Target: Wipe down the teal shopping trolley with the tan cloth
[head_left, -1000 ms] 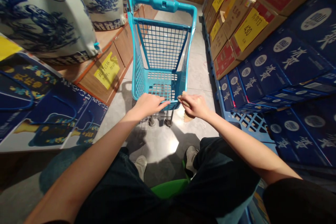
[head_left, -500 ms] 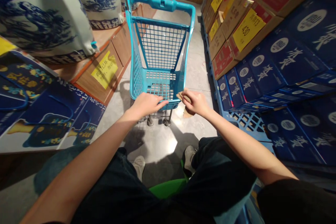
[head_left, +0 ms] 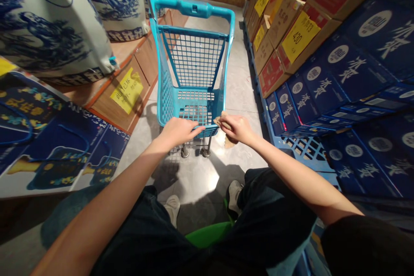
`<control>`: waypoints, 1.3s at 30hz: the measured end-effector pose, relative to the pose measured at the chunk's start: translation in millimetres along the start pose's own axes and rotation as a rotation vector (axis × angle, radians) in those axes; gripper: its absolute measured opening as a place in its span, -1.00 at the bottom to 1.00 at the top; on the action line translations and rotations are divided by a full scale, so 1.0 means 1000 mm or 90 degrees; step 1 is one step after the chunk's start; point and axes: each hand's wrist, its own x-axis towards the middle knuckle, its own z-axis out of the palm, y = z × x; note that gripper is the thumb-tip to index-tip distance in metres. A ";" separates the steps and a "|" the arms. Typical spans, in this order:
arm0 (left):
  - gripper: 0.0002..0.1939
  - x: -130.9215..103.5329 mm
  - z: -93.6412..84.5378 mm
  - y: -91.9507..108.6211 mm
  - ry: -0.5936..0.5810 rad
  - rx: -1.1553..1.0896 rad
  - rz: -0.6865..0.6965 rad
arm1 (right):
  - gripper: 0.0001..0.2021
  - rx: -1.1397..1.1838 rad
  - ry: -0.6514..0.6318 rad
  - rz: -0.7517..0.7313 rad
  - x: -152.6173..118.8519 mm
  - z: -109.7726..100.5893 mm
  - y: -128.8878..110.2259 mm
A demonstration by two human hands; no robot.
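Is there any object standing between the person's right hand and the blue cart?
Only the tan cloth, gripped in the right hand at the near right corner of the blue cart. Nothing else visible stands between; the left hand is farther left, at the near rim.

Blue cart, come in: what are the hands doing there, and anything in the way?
Left hand at near rim; right hand gripping tan cloth by that rim's right corner. Cart upright. Blue boxes stacked to the right, apart from hands.
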 end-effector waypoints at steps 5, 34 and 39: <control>-0.32 0.000 -0.002 0.001 -0.013 0.014 -0.006 | -0.84 0.002 0.026 0.014 0.000 0.001 0.001; -0.32 0.000 -0.001 0.000 -0.005 0.013 -0.002 | -0.83 -0.007 0.017 0.059 0.007 -0.005 0.002; -0.32 -0.001 0.001 -0.001 0.008 -0.002 0.003 | -0.80 -0.007 -0.001 0.016 0.006 -0.004 0.003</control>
